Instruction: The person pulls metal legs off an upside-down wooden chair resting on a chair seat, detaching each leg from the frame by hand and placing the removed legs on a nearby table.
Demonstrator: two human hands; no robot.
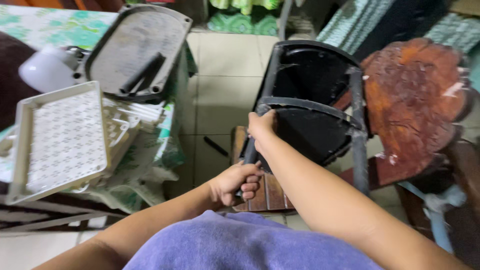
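Nearest me is the purple cloth (240, 245) across my lap, both forearms reaching out over it. My left hand (235, 184) has its fingers wrapped tight round the lower end of one dark leg of the black metal rack (310, 107), and my right hand (262, 127) is clamped higher up the same leg, just where the curved middle shelf rim meets it. The rack is tipped toward me, its foot near the wooden slatted stool (265, 192) on the tiled floor (225, 95).

I judge this as a steadying or repositioning step: both grips are firm, so any next move calls for turning or tilting the rack as one piece (the two hands sit close on one leg, so leverage is poor).

Room is tight. To my right the carved reddish wooden board (415, 105) sits just behind the rack and seems to touch it. To my left, the table edge carries a white perforated tray (62, 140) overhanging, and beyond it a grey oval lid (137, 50) with a white jug (47, 70) beside it. The open lane is the tile strip between.
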